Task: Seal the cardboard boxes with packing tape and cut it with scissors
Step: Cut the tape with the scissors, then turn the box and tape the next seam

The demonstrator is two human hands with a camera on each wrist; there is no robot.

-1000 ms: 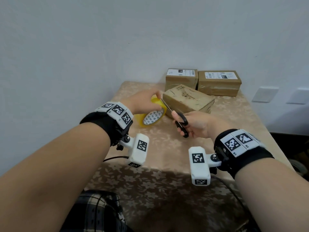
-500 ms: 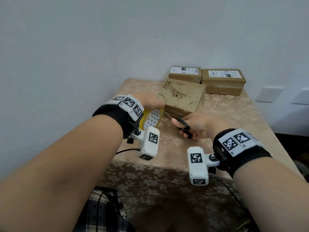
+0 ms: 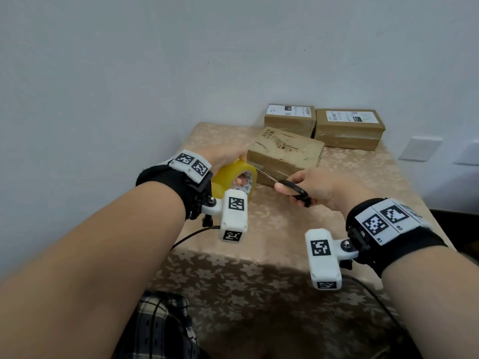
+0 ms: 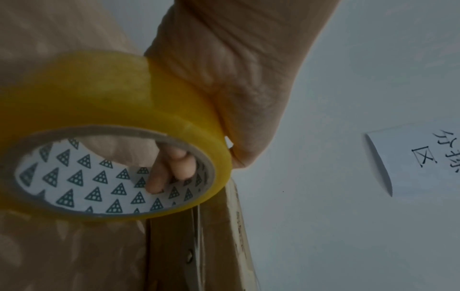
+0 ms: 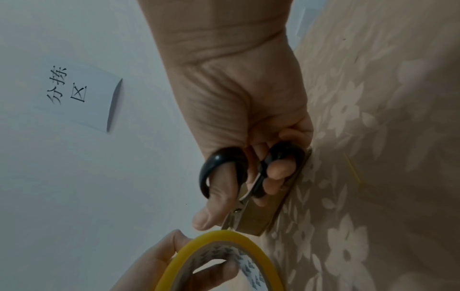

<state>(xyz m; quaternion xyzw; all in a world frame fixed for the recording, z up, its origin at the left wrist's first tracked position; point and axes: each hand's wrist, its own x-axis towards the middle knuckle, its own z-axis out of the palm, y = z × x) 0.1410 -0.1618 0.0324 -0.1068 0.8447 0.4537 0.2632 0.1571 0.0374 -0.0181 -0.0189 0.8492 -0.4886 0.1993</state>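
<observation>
The left hand [image 3: 223, 158] holds a round yellow roll of packing tape [image 3: 233, 177], with fingers [image 4: 171, 167] curled through its hole. The right hand [image 3: 318, 187] holds black-handled scissors [image 3: 290, 189], thumb in one loop and fingers in the other. The blades point at the tape, just beside the near brown cardboard box [image 3: 285, 154] on the flowery beige tablecloth [image 3: 285, 224]. The blade tips are hidden, and the tape strip is too hard to see. Two more brown cardboard boxes [image 3: 347, 128] sit behind.
</observation>
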